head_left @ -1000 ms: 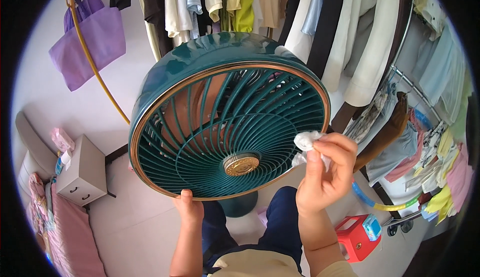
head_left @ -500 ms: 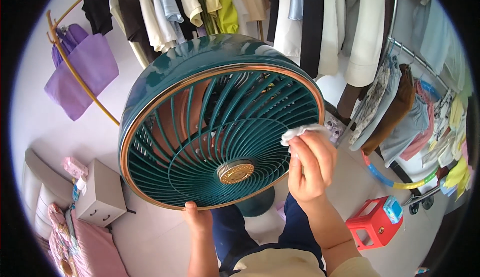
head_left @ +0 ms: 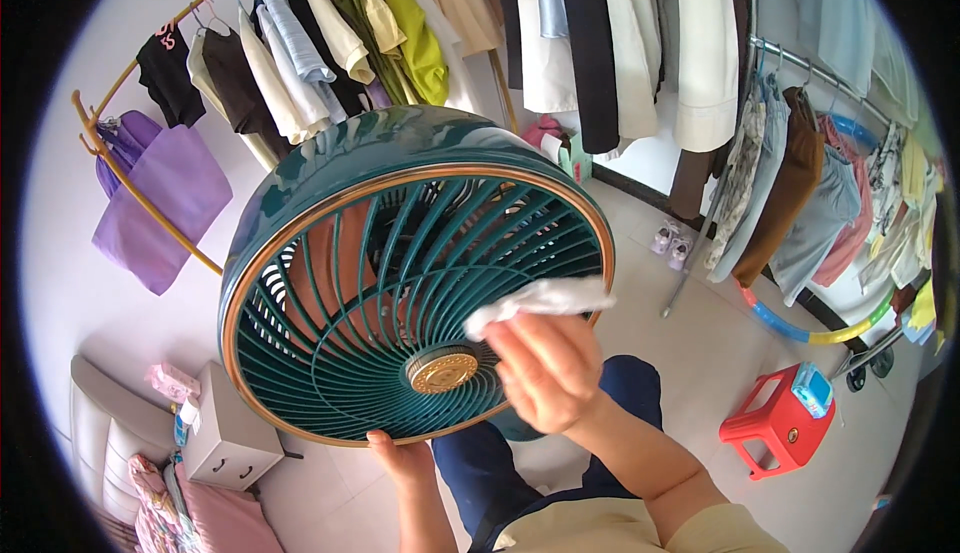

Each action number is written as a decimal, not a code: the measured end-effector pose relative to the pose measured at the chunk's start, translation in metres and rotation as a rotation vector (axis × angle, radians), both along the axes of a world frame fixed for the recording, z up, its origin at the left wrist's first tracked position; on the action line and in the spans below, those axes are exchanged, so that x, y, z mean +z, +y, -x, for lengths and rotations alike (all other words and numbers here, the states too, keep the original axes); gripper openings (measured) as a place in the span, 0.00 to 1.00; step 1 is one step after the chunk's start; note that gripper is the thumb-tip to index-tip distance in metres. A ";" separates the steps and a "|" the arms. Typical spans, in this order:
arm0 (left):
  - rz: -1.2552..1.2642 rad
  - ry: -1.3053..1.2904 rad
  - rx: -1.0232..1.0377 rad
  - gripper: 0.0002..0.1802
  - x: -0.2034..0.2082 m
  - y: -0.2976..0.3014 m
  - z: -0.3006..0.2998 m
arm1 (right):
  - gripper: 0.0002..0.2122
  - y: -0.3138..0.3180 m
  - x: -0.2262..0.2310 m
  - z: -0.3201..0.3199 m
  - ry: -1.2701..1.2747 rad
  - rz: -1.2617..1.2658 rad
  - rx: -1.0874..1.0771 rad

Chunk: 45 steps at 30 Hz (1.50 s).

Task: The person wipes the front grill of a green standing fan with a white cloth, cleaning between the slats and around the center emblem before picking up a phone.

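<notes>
A dark green fan (head_left: 330, 153) with a copper-coloured rim fills the middle of the view. Its round grille is tilted up toward me, with brown blades behind the curved bars and a gold cap (head_left: 441, 369) at the hub. My left hand (head_left: 402, 456) grips the lower edge of the rim, thumb on the front; its other fingers are hidden behind. Pinched in my right hand (head_left: 545, 368) is a white wipe (head_left: 540, 300), held at the right part of the grille, over the bars.
Clothes (head_left: 590, 43) hang from racks at the back and right. A purple bag (head_left: 165, 213) hangs at the left. On the floor are a red stool (head_left: 770, 438) with a blue packet (head_left: 812, 390), a coloured hoop (head_left: 780, 329) and small shoes (head_left: 671, 243). A grey nightstand (head_left: 232, 431) stands by a bed.
My right hand has moved the wipe left across the grille, from near the right rim toward the hub. The fan appears slightly lower and further left in view. My left hand keeps its grip.
</notes>
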<state>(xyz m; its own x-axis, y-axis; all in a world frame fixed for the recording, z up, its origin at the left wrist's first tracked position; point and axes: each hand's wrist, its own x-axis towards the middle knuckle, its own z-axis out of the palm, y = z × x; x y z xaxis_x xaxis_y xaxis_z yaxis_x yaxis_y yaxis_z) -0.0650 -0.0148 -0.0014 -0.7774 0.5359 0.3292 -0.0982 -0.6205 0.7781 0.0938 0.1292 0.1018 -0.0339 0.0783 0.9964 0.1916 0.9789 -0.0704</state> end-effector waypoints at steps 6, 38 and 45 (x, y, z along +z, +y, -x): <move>-0.022 0.031 0.009 0.40 -0.001 0.003 -0.002 | 0.16 0.017 -0.029 -0.027 0.004 0.178 -0.212; -0.055 0.011 0.096 0.36 -0.002 0.008 0.001 | 0.17 0.002 0.011 -0.006 0.103 0.221 0.008; -0.048 0.038 0.124 0.36 0.000 0.006 0.006 | 0.14 0.018 0.005 -0.023 0.099 0.190 -0.164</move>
<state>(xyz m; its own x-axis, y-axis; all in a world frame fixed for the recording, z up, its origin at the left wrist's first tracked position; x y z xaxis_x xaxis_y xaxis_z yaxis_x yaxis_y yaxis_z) -0.0706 -0.0093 -0.0019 -0.8231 0.4198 0.3826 0.0103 -0.6625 0.7490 0.1171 0.1467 0.1063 0.0911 0.2609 0.9611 0.3292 0.9029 -0.2763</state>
